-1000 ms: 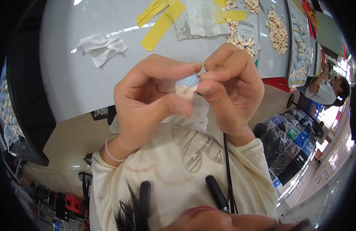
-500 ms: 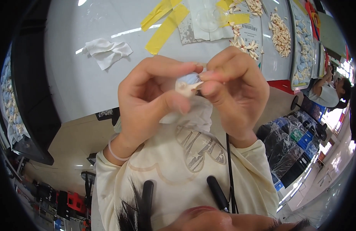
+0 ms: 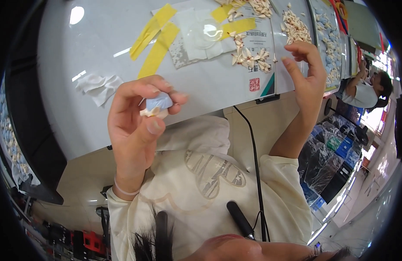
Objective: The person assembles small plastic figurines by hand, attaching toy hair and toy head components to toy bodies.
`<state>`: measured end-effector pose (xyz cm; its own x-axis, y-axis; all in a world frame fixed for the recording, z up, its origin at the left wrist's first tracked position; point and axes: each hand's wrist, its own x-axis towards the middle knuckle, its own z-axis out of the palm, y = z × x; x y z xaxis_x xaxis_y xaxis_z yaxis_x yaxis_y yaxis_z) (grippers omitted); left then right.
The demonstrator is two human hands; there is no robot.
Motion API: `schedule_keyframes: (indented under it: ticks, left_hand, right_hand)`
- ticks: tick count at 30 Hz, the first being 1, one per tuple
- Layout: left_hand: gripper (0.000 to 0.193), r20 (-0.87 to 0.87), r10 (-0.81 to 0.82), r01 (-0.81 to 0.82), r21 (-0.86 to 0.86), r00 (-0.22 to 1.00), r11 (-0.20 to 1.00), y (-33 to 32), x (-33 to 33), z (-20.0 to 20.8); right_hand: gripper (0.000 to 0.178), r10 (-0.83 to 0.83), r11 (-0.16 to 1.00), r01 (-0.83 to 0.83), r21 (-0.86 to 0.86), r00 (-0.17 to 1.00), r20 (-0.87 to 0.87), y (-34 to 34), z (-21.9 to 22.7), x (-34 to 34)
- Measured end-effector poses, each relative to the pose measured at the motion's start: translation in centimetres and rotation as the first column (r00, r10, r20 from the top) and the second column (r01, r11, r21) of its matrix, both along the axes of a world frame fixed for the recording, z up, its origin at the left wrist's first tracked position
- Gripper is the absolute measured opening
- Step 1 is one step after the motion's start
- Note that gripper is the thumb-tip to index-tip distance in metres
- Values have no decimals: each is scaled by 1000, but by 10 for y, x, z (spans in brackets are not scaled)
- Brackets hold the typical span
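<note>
Between the thumb and fingers of my left hand (image 3: 133, 117) is a small blue-and-cream figurine part (image 3: 157, 105), rounded blue on top and cream below. The hand holds it over the near edge of the table. My right hand (image 3: 307, 71) is off to the right, thumb and fingers apart, and I see nothing in it. It hovers close to a heap of small cream pointed pieces (image 3: 295, 27) with dark tips. More such pieces (image 3: 253, 58) lie scattered to its left on a printed sheet.
Yellow tape strips (image 3: 158, 48) and a clear round dish (image 3: 204, 34) on white cloth lie on the grey table. A crumpled white cloth (image 3: 98, 89) is at left. Blue-and-cream parts fill a tray (image 3: 329, 48) at right. A black cable (image 3: 252, 135) hangs by me; another person (image 3: 364, 95) sits beyond.
My right hand has let go of the figurine part and moved right toward the cream pieces, its fingers opening. My left hand has shifted left and slightly down with the part.
</note>
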<state>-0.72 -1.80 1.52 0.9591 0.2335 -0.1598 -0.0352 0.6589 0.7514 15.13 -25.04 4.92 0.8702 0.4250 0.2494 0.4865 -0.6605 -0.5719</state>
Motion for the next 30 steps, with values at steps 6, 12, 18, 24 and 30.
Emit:
schedule_keyframes:
  ticks: [6, 12, 18, 24, 30]
  left_hand:
    - [32, -37, 23, -20, 69, 999, 997, -3, 7, 3]
    - [28, -44, 72, -68, 95, 996, 993, -7, 9, 3]
    - [26, -28, 63, -63, 25, 998, 998, -5, 6, 4]
    - [27, 19, 58, -56, -92, 998, 994, 1, 6, -1]
    - [26, 101, 79, -74, -53, 992, 996, 1, 4, -5]
  right_hand:
    - [18, 213, 974, -224, -34, 958, -189, 6, 0, 8]
    - [11, 312, 921, -326, -212, 945, -98, 11, -6, 22]
    - [10, 406, 888, -398, -232, 914, -11, 12, -6, 22]
    - [18, 270, 958, -262, -119, 961, 59, 20, 5, 11]
    - [16, 281, 938, -248, 241, 953, -113, 8, 1, 1]
